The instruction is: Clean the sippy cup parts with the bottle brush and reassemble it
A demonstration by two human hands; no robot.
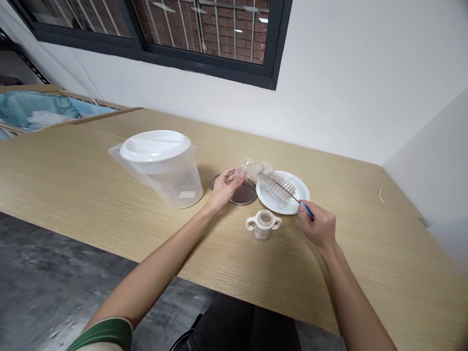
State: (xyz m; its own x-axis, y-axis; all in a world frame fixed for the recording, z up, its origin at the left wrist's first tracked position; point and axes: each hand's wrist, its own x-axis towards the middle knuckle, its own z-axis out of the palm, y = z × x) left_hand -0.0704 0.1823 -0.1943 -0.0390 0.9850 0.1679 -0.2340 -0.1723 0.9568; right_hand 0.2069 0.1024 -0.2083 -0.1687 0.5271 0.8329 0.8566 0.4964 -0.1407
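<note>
My left hand [223, 190] is closed on a clear, rounded plastic cap [246, 166], held above a dark round metal tray [244, 195]. In my right hand [319, 223] is the blue handle of a bottle brush [280, 184]. Its pale bristles slant up to the left over a white plate [304, 190], and the fluffy tip is close to the cap; whether they touch I cannot tell. A small cream bottle part with two handles [262, 232] stands upright on the table between my hands, its round mouth facing up.
A translucent pitcher [173, 183] with a white lid stands left of my left hand. Farther left is a wooden-edged bin [98, 113] holding blue cloth or bags. A wall and a window [204, 29] bound the wooden table's [347, 195] back edge.
</note>
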